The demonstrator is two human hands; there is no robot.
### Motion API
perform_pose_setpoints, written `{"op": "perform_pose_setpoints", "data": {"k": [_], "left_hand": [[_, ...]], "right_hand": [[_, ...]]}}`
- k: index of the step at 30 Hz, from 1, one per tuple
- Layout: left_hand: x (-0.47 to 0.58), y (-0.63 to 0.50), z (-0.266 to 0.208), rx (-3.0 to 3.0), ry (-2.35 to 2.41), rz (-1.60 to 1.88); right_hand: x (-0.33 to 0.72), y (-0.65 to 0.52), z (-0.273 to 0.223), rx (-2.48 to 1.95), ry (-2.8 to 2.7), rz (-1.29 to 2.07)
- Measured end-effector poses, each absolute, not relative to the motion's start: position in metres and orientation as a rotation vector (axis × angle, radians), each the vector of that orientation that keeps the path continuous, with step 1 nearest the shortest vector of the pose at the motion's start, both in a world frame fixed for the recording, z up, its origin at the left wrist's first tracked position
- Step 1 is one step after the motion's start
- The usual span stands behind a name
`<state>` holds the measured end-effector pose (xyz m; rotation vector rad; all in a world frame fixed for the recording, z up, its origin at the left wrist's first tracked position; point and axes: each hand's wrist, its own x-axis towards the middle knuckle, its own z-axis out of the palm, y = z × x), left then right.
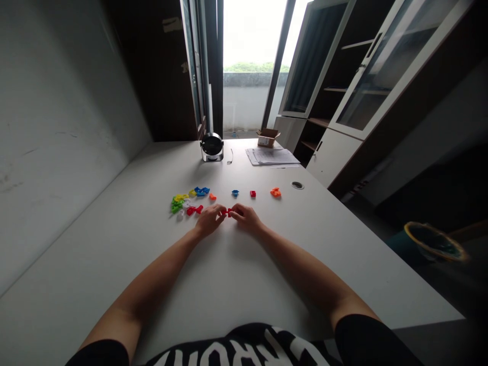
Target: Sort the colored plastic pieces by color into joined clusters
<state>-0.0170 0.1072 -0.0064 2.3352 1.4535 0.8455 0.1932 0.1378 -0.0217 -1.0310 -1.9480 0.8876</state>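
The left hand [209, 220] and right hand [247, 217] pinch a small red piece [229, 213] between them. Light, level fingertip pressure should keep it steady, clear of the coloured pieces [176, 205] towards ten o'clock and blue piece [235, 193] near one.

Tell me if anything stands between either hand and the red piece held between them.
Nothing visible does: the left hand and right hand both have fingertips at the red piece. The multicoloured pile lies left of it, out of the way.
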Motion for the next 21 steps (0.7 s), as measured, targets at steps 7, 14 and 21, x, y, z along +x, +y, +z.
{"op": "perform_pose_setpoints", "data": {"k": [7, 14, 21], "left_hand": [[-0.012, 0.106, -0.011, 2.160, 1.312, 1.005], [-0.020, 0.116, -0.015, 1.687, 1.085, 1.070], [-0.024, 0.118, -0.014, 1.611, 0.999, 1.020]], "right_hand": [[0.193, 0.141, -0.027, -1.012, -1.976, 0.881], [0.191, 0.139, -0.029, -1.054, -1.927, 0.822], [0.191, 0.131, -0.023, -1.026, -1.997, 0.705]]}}
